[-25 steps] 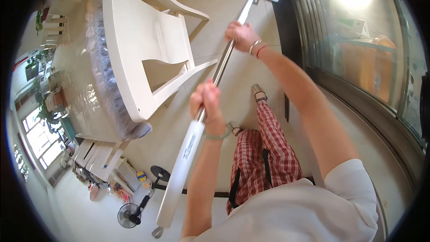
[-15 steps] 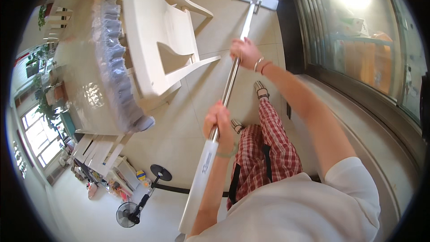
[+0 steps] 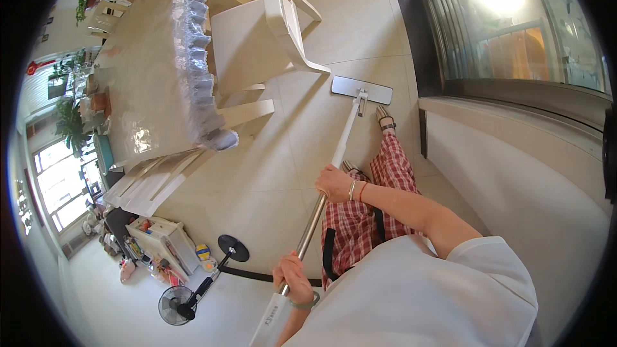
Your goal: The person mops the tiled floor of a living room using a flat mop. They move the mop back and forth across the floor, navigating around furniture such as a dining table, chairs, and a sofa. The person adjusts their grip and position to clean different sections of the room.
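Mop handle (image 3: 331, 170) runs as a long metal pole from the lower middle of the view up to a flat rectangular mop head (image 3: 361, 90) lying on the tiled floor (image 3: 270, 180). The right hand (image 3: 334, 184) is closed around the pole about halfway along it, with bangles at the wrist. The left hand (image 3: 292, 276) is wrapped around the pole lower down, near its white grip end. The mop head sits just beside a white chair (image 3: 283, 19), which is pushed against a desk (image 3: 138, 90) covered with a clear ruffled sheet. A black standing fan (image 3: 193, 292) is on the floor, well apart to the left.
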`<state>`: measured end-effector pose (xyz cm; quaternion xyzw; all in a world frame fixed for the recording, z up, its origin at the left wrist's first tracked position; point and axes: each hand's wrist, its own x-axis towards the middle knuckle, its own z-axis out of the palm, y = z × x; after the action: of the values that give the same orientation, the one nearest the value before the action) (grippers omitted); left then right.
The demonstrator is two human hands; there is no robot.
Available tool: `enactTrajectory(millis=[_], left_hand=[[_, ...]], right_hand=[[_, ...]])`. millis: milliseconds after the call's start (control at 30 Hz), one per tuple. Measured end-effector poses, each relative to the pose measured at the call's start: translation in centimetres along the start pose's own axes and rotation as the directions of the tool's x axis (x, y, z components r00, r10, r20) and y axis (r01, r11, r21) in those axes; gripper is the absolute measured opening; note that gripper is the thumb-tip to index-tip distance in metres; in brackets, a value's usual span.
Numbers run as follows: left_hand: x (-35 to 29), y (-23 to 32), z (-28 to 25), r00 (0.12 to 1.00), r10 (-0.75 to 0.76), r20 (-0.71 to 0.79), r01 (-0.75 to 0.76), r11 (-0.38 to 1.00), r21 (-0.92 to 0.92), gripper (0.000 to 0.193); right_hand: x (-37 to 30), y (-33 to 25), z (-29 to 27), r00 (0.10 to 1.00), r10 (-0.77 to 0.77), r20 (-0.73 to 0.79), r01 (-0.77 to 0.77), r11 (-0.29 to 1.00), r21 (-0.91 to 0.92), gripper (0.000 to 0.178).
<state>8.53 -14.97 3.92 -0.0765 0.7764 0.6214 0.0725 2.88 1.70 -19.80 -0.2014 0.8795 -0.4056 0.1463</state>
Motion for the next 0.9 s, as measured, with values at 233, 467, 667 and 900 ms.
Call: enactTrajectory(millis=[233, 467, 667, 900], left_hand=[[2.1, -4.7, 2.6, 0.984, 0.138, 0.113, -0.135, 0.99, -0.034, 0.028], [14.4, -4.2, 16.6, 0.987, 0.119, 0.107, -0.1, 0.98, -0.171, 0.028], [25.2, -5.3, 29.3, 0.907, 0.4, 0.132, -0.342, 0.883, -0.321, 0.027], [28.7, -7.6, 38.7, 0.852, 0.5, 0.154, -0.434, 0.84, -0.326, 0.028]], right_hand=[[0.3, 4.9, -2.2, 0.999, -0.038, -0.02, 0.034, 0.983, -0.182, 0.006], [4.4, 20.5, -13.0, 0.951, -0.057, -0.305, -0.02, 0.969, -0.246, 0.009], [7.3, 32.4, -23.2, 0.896, 0.033, -0.443, -0.183, 0.937, -0.299, 0.011], [7.1, 40.2, -28.1, 0.826, 0.134, -0.548, -0.285, 0.937, -0.201, 0.01]])
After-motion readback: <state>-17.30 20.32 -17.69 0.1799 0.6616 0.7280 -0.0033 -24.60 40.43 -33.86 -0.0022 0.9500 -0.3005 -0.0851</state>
